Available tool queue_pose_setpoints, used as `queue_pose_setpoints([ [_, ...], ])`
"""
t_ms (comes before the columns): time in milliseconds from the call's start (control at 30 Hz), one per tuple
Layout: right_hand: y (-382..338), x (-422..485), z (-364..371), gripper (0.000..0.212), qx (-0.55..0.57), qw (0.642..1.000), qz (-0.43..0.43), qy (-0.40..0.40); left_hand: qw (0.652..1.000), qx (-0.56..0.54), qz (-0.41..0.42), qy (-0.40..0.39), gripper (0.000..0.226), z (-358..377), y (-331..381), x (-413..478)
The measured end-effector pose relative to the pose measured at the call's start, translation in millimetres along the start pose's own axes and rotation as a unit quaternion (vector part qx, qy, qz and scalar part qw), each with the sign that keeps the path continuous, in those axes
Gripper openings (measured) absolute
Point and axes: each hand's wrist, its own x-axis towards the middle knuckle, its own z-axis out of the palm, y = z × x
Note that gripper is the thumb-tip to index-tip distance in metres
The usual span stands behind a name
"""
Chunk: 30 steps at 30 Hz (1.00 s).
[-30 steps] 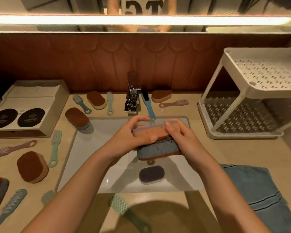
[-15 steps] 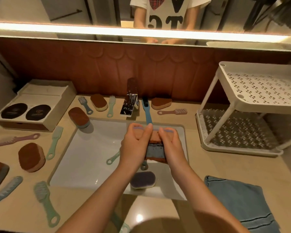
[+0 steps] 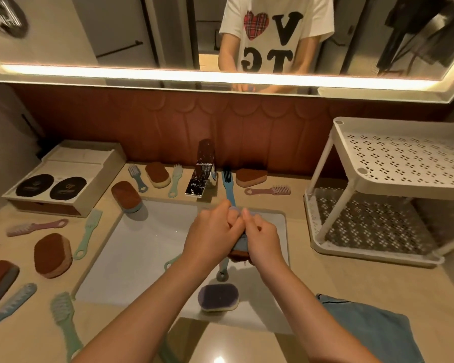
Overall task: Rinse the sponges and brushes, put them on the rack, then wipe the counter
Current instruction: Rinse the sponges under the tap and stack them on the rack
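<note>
Squeezed narrow since a second ago, when it lay broad and flat between the palms, the sponge (image 3: 239,243) now stands end-on, its long axis running from the person toward the chrome faucet (image 3: 201,179). At far left a beige cardboard box (image 3: 105,176) holds two dark ovals (image 3: 34,185). Brown-topped oval sponges (image 3: 53,254) and slim plastic brushes (image 3: 87,233) lie scattered on the beige counter (image 3: 338,279). The white rectangular basin (image 3: 142,244) holds a green brush handle (image 3: 172,260), a grey-handled brush (image 3: 222,273) and a purple oval sponge (image 3: 218,297). Over its right half the left hand (image 3: 212,237) and right hand (image 3: 262,237) press together, fingers curled tight round the blue-grey, brown-bottomed sponge. To the right stands a white perforated two-tier rack (image 3: 404,163); a blue towel (image 3: 372,334) lies crumpled nearer the person.
</note>
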Motion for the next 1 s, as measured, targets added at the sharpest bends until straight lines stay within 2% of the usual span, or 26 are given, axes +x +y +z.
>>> queue_pose_setpoints([
  [200,-12,31,-1,0.04,-0.078,0.996,-0.029,0.001,0.995,0.096,0.01,0.004,0.026,7,7,29],
  [333,-36,53,-8,0.045,-0.126,0.99,-0.069,0.012,0.99,0.125,0.044,0.036,0.027,3,16,54],
  [400,-53,62,-16,0.044,-0.135,0.989,-0.063,-0.014,0.989,0.124,0.054,0.064,0.03,-6,24,65],
  [500,-83,72,-36,0.046,-0.132,0.987,-0.052,-0.08,0.998,-0.001,0.001,0.07,0.032,-26,37,80],
  [567,-104,74,-55,0.044,-0.165,0.978,-0.077,-0.106,0.993,-0.115,-0.034,0.02,0.032,-38,45,87],
  [633,-120,74,-78,0.042,-0.155,0.976,-0.087,-0.128,0.972,-0.226,-0.035,-0.055,0.035,-43,57,92],
  [700,-133,70,-99,0.045,-0.119,0.98,-0.059,-0.146,0.941,-0.316,-0.041,-0.11,0.038,-46,72,93],
  [833,-156,70,-146,0.041,-0.096,0.983,-0.075,-0.135,0.919,-0.378,-0.011,-0.113,0.041,-42,99,105],
  [933,-161,68,-180,0.055,-0.057,0.984,-0.086,-0.142,0.914,-0.386,-0.003,-0.123,0.037,-32,120,116],
  [1000,-159,68,-192,0.055,-0.052,0.985,-0.076,-0.148,0.91,-0.398,-0.004,-0.118,0.038,-24,132,122],
])
